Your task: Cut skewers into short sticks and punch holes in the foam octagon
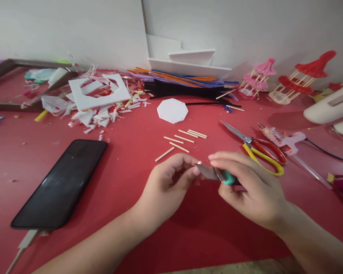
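Gripping a teal-handled knife [217, 174], the right hand [248, 190] sets the blade against a tiny stick piece [199, 163] pinched in the left hand's [167, 186] fingertips, above the red table [131, 167]. Just beyond the grip lie cut sticks [183, 140] and a white octagon [172, 110]. Right of it rest scissors [257, 148] and a glue gun [286, 142]; far left lies a phone [61, 184]. Nothing blocks the hands.
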Motion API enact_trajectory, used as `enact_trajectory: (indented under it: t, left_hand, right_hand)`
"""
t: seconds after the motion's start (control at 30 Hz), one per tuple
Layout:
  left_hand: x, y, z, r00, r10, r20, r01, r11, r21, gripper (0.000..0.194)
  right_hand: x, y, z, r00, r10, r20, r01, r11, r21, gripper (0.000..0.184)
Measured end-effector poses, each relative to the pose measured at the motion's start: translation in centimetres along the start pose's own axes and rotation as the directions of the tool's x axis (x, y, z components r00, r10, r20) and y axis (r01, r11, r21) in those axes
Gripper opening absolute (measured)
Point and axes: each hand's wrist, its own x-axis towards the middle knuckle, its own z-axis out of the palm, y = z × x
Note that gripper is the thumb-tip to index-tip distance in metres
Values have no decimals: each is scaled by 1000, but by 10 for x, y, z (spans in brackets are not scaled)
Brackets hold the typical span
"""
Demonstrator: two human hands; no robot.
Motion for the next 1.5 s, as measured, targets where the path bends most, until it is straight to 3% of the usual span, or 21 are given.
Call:
enact_trajectory:
  t: [0.1, 0.27, 0.43, 0.6, 0.8, 0.93, 1.5]
  left_hand:
    - [-2, 1, 1, 1000, 1, 15, -1, 1000, 16, 12]
    - [-4, 2, 3, 998, 36, 46, -41, 990, 132, 18]
    - [-5, 2, 4, 988, 126, 89, -138, 979, 147, 13]
    - [-6, 1, 4, 981, 179, 76, -187, 976, 110, 19]
    - [-7, 0, 3, 983, 176, 60, -183, 973, 137, 16]
    - [-7, -2, 2, 983, 171, 60, -179, 970, 164, 18]
    - [-7, 1, 1, 977, 200, 80, -211, 963, 170, 18]
  right_hand:
    - [-1, 2, 2, 999, 28, 38, -29, 999, 26, 43]
    - [-1, 3, -3, 990, 137, 45, -140, 986, 89, 24]
    - [0, 1, -1, 984, 127, 124, -153, 961, 229, 22]
    - [-1, 0, 5, 980, 115, 161, -145, 972, 186, 24]
    - [1, -2, 5, 994, 77, 74, -88, 984, 153, 23]
    - [3, -2, 4, 994, 79, 78, -86, 991, 106, 24]
    - [3, -1, 4, 991, 76, 106, -90, 988, 126, 33]
